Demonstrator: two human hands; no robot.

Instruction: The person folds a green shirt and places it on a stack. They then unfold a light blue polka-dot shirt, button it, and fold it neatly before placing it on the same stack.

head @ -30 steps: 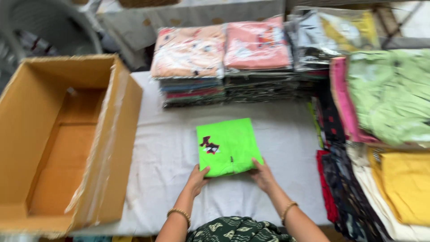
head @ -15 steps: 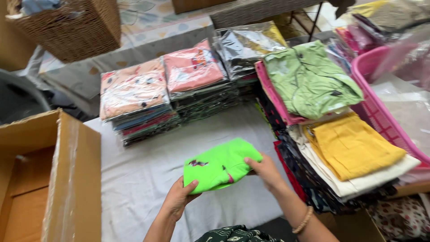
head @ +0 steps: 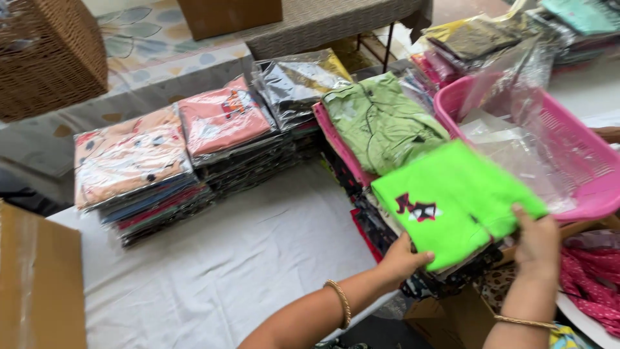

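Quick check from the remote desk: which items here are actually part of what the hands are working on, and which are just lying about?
In hand: folded bright green garment, left hand, right hand.

Lying about: pink basket, clear plastic bags, packed garment stacks, cardboard box, wicker basket.

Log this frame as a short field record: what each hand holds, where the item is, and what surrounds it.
left hand: left hand grips the near left edge of the folded bright green garment
right hand: right hand grips its near right edge
garment position: lifted off the table, over the garment stacks at the table's right end
right of it: pink plastic basket with clear plastic bags
table: white cloth, bagged garment stacks at the back
left edge: cardboard box
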